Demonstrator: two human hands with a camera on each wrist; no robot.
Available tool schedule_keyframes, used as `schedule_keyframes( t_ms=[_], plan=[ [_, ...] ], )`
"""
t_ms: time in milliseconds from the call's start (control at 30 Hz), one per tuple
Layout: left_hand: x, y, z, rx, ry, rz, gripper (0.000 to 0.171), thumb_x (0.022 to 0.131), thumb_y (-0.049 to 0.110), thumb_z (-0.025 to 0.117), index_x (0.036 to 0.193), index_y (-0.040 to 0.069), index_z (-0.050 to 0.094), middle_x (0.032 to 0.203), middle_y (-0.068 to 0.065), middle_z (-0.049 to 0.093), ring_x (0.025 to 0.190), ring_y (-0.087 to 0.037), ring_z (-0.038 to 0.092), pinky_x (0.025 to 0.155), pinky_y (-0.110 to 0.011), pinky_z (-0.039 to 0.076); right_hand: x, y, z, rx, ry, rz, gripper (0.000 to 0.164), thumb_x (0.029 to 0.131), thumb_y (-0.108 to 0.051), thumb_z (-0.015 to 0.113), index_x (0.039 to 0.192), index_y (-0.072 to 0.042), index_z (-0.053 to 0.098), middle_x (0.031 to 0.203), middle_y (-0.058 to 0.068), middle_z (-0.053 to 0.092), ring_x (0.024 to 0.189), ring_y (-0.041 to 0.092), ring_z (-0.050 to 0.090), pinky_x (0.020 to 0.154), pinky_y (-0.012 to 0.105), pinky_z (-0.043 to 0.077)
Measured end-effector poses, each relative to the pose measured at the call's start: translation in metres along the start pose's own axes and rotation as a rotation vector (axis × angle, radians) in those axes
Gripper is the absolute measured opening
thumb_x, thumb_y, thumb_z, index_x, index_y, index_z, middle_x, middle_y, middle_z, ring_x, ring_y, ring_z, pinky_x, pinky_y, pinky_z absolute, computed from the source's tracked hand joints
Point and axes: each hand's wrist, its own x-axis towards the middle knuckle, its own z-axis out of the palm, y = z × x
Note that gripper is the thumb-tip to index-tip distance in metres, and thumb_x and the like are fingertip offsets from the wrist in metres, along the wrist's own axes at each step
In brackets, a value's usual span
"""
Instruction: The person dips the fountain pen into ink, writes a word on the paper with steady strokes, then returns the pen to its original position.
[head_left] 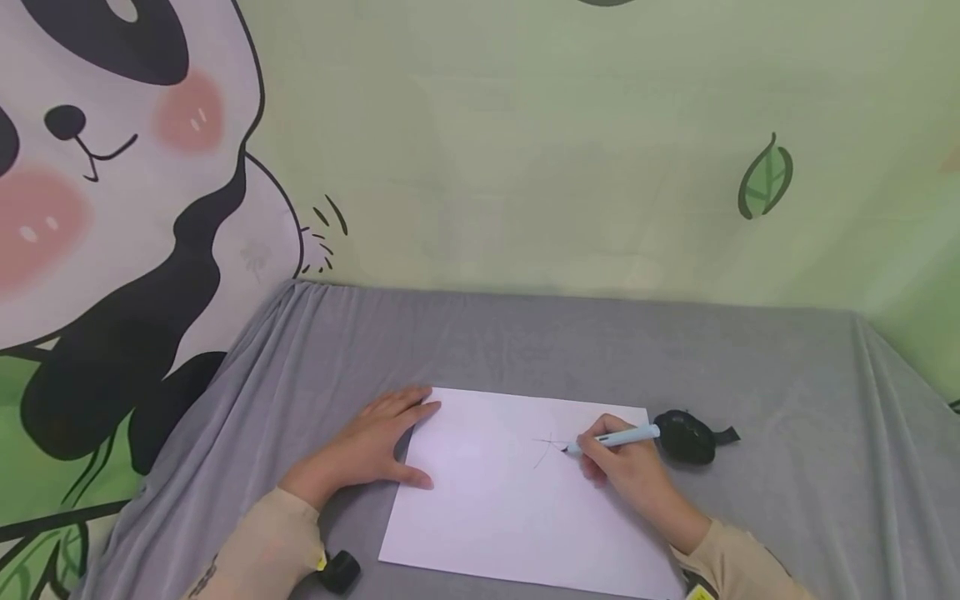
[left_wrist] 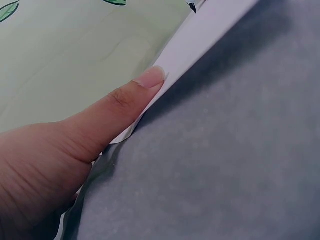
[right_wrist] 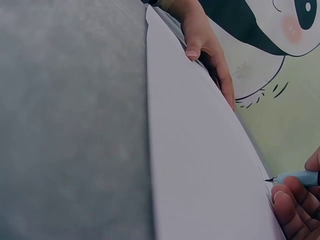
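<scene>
A white sheet of paper point(head_left: 480, 508) lies on the grey cloth, with a few thin crossing pen lines point(head_left: 550, 442) right of its middle. My right hand point(head_left: 626, 467) pinches a light blue pen point(head_left: 633, 435) over the sheet's right side. The pen's dark tip point(right_wrist: 269, 180) is right at the drawn lines, and its back end slants up to the right. On the left, my left hand point(head_left: 367, 450) rests across the paper's edge, thumb and fingers spread. Its thumb point(left_wrist: 150, 77) presses on the sheet's margin in the left wrist view.
Just beyond the paper's right edge sits a dark, rounded object point(head_left: 686, 437) with a short strap-like end. Grey cloth point(head_left: 562, 342) covers the table. Behind it hangs a pale green backdrop point(head_left: 525, 167) with a panda and leaves printed on it.
</scene>
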Motion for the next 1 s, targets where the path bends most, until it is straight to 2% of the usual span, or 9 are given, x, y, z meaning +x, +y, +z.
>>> schedule_keyframes(
  t_ms=[533,1000],
  plan=[
    [-0.0002,-0.0016,0.0018,0.007,-0.004,-0.001,0.101,0.066,0.058,0.079,0.146,0.010,0.040,0.155,-0.016,0.032,0.143,-0.038,0.030,0.115,-0.058,0.024,-0.0058,0.0001,-0.0039,-0.004,0.007,0.046,0.014,0.090,-0.009,0.064,0.084,0.002,0.058,0.065,0.010,0.064,0.051,0.008,0.055,0.051,0.021,0.050],
    [-0.0001,-0.0016,0.0023,0.011,0.008,0.003,0.100,0.067,0.058,0.079,0.146,0.010,0.041,0.155,-0.016,0.033,0.142,-0.038,0.031,0.114,-0.059,0.025,-0.0103,0.0005,-0.0084,-0.024,0.017,0.034,0.014,0.090,-0.006,0.063,0.082,0.002,0.056,0.062,0.010,0.063,0.050,0.009,0.055,0.050,0.023,0.050]
  ],
)
